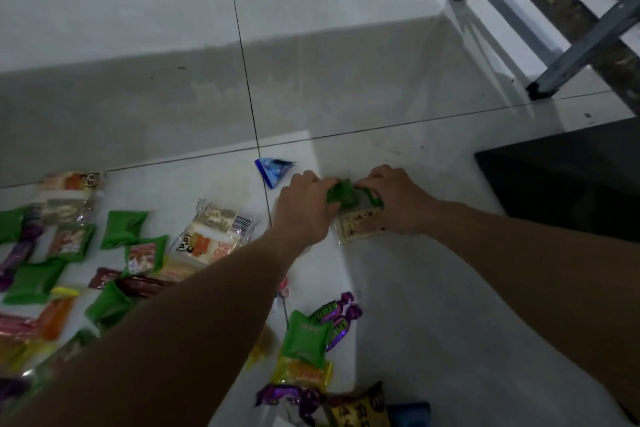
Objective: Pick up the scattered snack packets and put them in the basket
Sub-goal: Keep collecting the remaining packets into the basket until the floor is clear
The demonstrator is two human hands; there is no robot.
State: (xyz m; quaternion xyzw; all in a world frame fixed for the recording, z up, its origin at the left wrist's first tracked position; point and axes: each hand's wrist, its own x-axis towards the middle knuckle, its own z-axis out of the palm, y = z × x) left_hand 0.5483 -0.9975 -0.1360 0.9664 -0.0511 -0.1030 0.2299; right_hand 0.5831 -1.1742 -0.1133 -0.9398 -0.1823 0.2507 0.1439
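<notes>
- The floor point(346, 80) is glossy pale tile crossed by dark grout lines, and every packet lies on it.
- A dark block point(561, 177) sits low at the right edge. I cannot tell what it is.
- Metal legs point(568, 55) slant in at the top right, with black feet on the tile.
- A heap point(114, 253) of snack packets spreads along the left side, beside and partly under the left forearm. It holds green pillow packs, white cracker packs, red sticks and orange and purple wrappers.
- A smaller cluster point(304, 350) lies at bottom centre between the two forearms, with a green pack, purple twisted sweets, a yellow wrapper and a brown-yellow bag.
- The left hand point(304, 208) reaches forward palm down, its fingers curled around the left end of the green packet point(341, 196).
- The right hand point(394, 201) faces it, fingers bent, pinching the green wrapper's right end. Whether that end belongs to a second packet is unclear.
- A beige packet point(360, 229) with dark specks lies flat just below the green one, touching the right hand's underside.
- The green packet sits between the two hands, near the floor's centre, right of the grout line.
- A blue packet point(273, 170), triangular, lies just beyond the left hand and apart from it.
</notes>
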